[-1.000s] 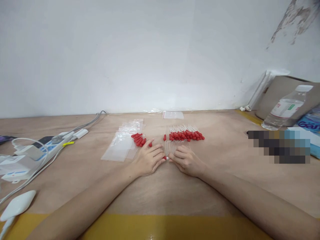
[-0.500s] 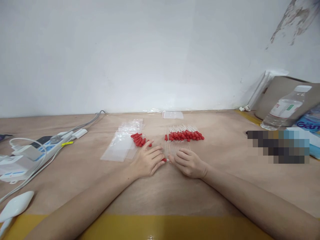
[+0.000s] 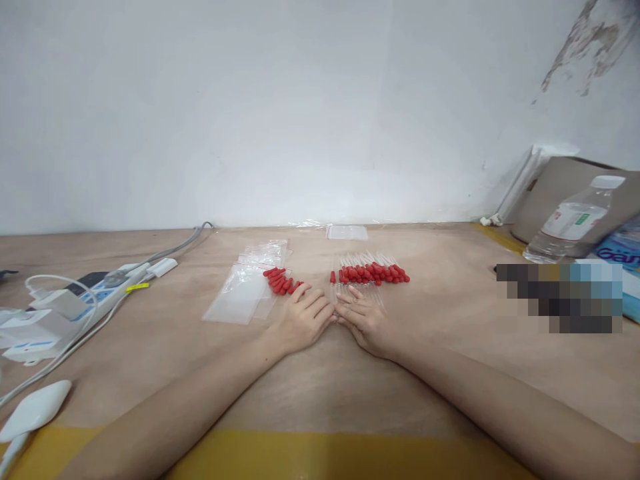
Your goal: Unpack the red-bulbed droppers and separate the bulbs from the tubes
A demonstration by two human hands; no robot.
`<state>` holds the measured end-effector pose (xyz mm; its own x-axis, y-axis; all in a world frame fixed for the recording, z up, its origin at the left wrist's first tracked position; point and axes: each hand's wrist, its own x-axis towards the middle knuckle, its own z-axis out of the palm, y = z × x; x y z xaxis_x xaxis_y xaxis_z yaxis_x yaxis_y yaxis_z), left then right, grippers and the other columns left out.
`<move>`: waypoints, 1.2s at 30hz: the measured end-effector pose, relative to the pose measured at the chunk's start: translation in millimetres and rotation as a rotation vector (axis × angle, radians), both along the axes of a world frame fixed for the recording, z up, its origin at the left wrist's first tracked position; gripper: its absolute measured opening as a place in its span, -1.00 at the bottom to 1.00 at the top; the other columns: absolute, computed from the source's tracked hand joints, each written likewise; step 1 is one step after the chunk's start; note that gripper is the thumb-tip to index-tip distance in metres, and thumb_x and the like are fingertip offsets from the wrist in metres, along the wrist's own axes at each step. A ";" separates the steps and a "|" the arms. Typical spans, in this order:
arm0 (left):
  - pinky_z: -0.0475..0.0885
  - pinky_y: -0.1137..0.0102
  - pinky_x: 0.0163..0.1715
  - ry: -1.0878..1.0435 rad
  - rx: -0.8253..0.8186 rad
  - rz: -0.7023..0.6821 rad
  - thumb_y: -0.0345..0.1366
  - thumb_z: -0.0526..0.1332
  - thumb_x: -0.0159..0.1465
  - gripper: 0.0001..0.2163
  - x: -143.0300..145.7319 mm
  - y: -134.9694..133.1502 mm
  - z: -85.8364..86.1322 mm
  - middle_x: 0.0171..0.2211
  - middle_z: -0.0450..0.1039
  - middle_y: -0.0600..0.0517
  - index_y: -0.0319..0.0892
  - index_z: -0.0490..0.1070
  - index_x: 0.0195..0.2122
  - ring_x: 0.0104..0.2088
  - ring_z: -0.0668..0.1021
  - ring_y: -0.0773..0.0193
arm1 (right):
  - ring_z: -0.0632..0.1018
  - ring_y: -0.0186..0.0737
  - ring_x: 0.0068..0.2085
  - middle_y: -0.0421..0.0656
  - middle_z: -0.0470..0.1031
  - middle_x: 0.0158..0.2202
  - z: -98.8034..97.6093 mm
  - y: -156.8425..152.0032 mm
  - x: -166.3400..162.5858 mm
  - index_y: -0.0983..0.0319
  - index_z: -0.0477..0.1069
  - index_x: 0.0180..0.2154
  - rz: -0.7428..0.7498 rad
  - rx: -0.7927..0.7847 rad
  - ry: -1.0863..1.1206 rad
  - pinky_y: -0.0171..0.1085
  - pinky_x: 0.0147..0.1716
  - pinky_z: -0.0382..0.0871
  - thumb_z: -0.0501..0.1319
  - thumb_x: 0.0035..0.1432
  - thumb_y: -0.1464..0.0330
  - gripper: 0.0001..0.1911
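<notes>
My left hand point(image 3: 301, 319) and my right hand point(image 3: 366, 320) rest on the wooden table point(image 3: 450, 320) with their fingertips pressed together at the centre. What they pinch is hidden between the fingers. Just beyond my left hand lies a small pile of loose red rubber bulbs point(image 3: 281, 281). Past my right hand is a row of glass droppers with red bulbs point(image 3: 373, 272), with bare clear glass tubes point(image 3: 373, 291) in front of it. Clear zip bags point(image 3: 240, 298) lie to the left of the bulbs.
A power strip with plugs and white cables point(image 3: 90, 293) sits at the left, a white oval device point(image 3: 34, 411) near the front left. Another clear bag point(image 3: 347, 231) lies by the wall. A water bottle point(image 3: 575, 220), cardboard box point(image 3: 560, 183) and blue pack point(image 3: 617, 252) stand at the right.
Both hands have slid a little farther from me toward the glass tubes. The small red piece seen between the fingertips earlier is now covered by the fingers.
</notes>
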<state>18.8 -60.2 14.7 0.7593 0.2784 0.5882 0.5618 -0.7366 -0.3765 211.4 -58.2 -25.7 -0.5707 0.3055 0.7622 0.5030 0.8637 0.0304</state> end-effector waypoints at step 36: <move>0.22 0.29 -0.24 -0.134 -0.439 0.000 -0.34 -0.11 0.31 -0.73 -24.2 -1.7 3.1 -0.54 0.28 0.06 -0.20 0.22 -0.51 -0.43 0.34 0.32 | 0.39 -0.20 0.02 -0.07 0.49 -0.18 19.9 2.1 29.7 0.30 0.32 -0.06 0.068 0.171 -0.111 -0.08 0.03 0.29 -0.03 0.16 0.56 -0.67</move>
